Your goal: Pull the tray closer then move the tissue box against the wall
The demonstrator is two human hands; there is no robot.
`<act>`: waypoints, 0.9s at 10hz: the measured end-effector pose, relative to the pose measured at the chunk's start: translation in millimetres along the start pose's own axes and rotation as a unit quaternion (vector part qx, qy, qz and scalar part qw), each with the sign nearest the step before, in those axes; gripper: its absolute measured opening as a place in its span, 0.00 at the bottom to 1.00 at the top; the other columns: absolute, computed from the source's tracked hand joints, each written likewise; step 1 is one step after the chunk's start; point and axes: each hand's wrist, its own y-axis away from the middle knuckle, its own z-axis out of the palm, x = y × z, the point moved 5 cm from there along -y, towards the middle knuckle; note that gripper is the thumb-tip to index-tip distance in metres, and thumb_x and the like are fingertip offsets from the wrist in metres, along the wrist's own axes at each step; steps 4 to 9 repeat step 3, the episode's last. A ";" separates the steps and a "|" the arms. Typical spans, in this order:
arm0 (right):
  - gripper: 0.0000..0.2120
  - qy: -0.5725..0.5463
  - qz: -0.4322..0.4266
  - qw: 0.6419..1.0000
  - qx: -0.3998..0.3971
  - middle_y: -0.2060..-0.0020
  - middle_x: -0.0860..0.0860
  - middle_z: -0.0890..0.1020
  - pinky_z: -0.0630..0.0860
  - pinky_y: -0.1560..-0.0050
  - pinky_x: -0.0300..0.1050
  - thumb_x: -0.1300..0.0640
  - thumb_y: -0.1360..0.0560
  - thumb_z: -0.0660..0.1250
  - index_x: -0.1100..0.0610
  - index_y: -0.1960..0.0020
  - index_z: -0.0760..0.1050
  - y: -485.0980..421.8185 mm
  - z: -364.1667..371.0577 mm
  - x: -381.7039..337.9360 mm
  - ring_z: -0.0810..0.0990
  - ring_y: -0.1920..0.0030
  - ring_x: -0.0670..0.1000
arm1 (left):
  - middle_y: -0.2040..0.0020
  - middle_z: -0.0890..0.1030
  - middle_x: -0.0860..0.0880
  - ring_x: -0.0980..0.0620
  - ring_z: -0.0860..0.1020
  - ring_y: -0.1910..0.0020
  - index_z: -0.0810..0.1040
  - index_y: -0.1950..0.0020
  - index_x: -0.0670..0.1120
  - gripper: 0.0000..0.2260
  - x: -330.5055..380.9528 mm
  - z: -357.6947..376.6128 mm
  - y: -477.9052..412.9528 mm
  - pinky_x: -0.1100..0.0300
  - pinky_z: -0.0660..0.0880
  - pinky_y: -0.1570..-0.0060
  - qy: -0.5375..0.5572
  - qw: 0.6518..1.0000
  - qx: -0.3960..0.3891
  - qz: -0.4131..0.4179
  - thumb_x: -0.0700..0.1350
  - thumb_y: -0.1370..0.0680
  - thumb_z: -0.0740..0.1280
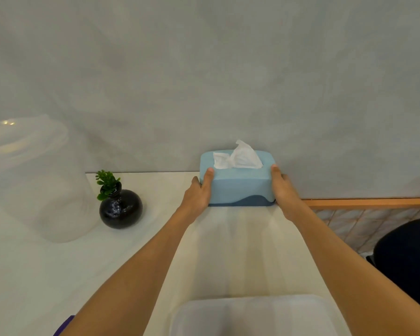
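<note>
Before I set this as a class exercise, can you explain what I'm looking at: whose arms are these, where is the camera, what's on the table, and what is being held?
There is no machine here. The single picture comes from a wide-angle camera worn on a person's head, looking forward and down, so the two bare arms belong to the wearer. The left hand and right hand grip the two ends of a light blue plastic tissue box with a darker blue base; a white tissue sticks out on top. The box sits on a pale table at the foot of the grey wall. To the left stands a round black glossy vase holding a small green plant. Nearest the camera lies a white rectangular plastic tray.
</note>
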 end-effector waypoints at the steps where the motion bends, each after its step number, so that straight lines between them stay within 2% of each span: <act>1: 0.31 -0.015 0.025 1.000 -0.008 0.35 0.58 0.73 0.71 0.36 0.57 0.36 0.22 0.44 0.54 0.28 0.60 14.6 -4.8 5.7 0.72 0.38 0.59 | 0.35 0.72 0.44 0.48 0.71 0.44 0.64 0.30 0.42 0.34 1.6 -4.7 14.1 0.55 0.67 0.46 -0.002 1.000 -0.009 -0.013 0.67 0.23 0.50; 2: 0.29 0.002 0.039 0.999 0.022 0.33 0.59 0.70 0.68 0.41 0.52 0.40 0.19 0.44 0.58 0.27 0.59 34.8 -12.6 10.4 0.70 0.36 0.60 | 0.32 0.72 0.43 0.45 0.72 0.41 0.65 0.29 0.40 0.29 8.7 -17.7 34.3 0.55 0.67 0.46 -0.033 0.999 0.040 0.003 0.60 0.20 0.55; 3: 0.22 0.030 0.030 0.997 0.060 0.42 0.60 0.72 0.65 0.49 0.49 0.49 0.18 0.49 0.63 0.33 0.65 63.6 -22.7 8.1 0.71 0.42 0.60 | 0.28 0.70 0.43 0.44 0.70 0.32 0.65 0.27 0.40 0.22 17.8 -36.5 52.2 0.53 0.68 0.37 -0.031 0.992 0.123 0.011 0.49 0.19 0.59; 9: 0.22 0.030 0.030 0.997 0.060 0.42 0.60 0.72 0.65 0.49 0.49 0.49 0.18 0.49 0.63 0.33 0.65 63.6 -22.7 8.1 0.71 0.42 0.60 | 0.28 0.70 0.43 0.44 0.70 0.32 0.65 0.27 0.40 0.22 17.8 -36.5 52.2 0.53 0.68 0.37 -0.031 0.992 0.123 0.011 0.49 0.19 0.59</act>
